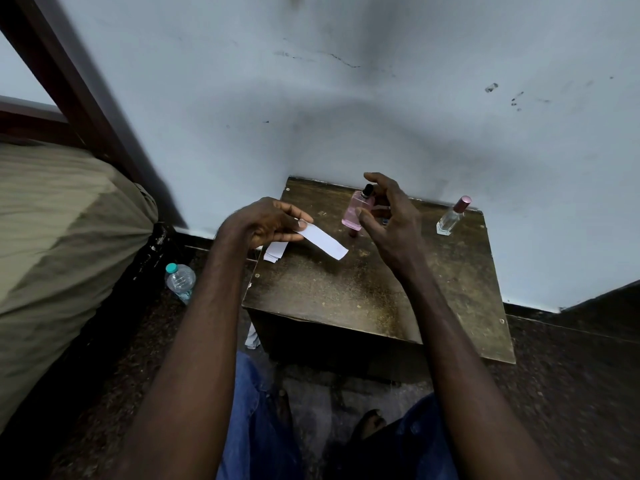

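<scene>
Left hand (266, 221), centre-left of frame, pinched one end of a white rectangular paper strip (323, 241) between thumb and fingers; the strip's free end slanted down-right over the dark worn wooden table top (346, 296). Right hand (391, 220), centre frame, had its fingers loosely curved around a pink rectangular glass perfume bottle (356, 206) with a bare black spray nozzle (367, 189), thumb tip over its front face. Can't tell whether it actually gripped the bottle. The bottle tilted slightly, near the table's back edge. A clear glass bottle with a pink cap (450, 220) stood well apart, right of centre. More white paper slips (276, 251) lay under the left hand. A clear plastic water bottle with a teal cap (180, 280) lay on the floor, lower left.
</scene>
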